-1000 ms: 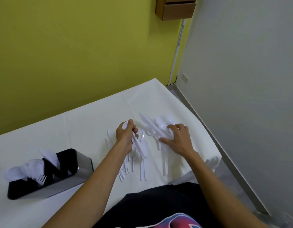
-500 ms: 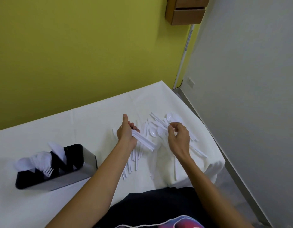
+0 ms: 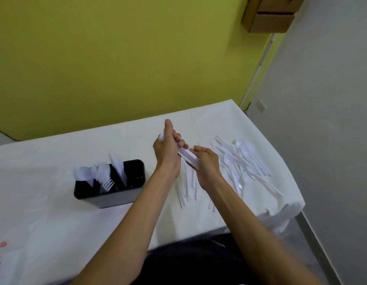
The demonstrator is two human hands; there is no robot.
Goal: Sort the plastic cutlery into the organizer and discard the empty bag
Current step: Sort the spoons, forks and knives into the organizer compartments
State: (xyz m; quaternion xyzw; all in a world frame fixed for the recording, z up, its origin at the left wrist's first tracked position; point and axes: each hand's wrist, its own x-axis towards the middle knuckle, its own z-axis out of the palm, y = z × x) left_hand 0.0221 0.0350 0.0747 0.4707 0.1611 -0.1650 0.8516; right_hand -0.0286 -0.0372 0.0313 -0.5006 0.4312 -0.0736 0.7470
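My left hand (image 3: 168, 150) grips a stack of white plastic forks (image 3: 186, 156), tines poking out by the thumb, raised above the table. My right hand (image 3: 206, 164) holds the handle end of the same stack from the right. The black organizer (image 3: 116, 194) stands to the left on the white table (image 3: 55, 161), with spoons, forks and knives standing in its compartments; its right compartment looks empty. Loose white spoons and knives (image 3: 244, 159) lie in a heap right of my hands. More white handles (image 3: 186, 188) lie below my hands. No bag is clearly visible.
The table ends at a yellow wall behind and drops off at its right edge (image 3: 289, 173) beside a grey wall. A wooden box (image 3: 267, 17) hangs high on the wall. A small red dot (image 3: 3, 244) lies at the near left.
Both hands have lifted off the table and come together. My right hand left the spoon heap and took hold of the fork stack in my left hand. The view shifted right.
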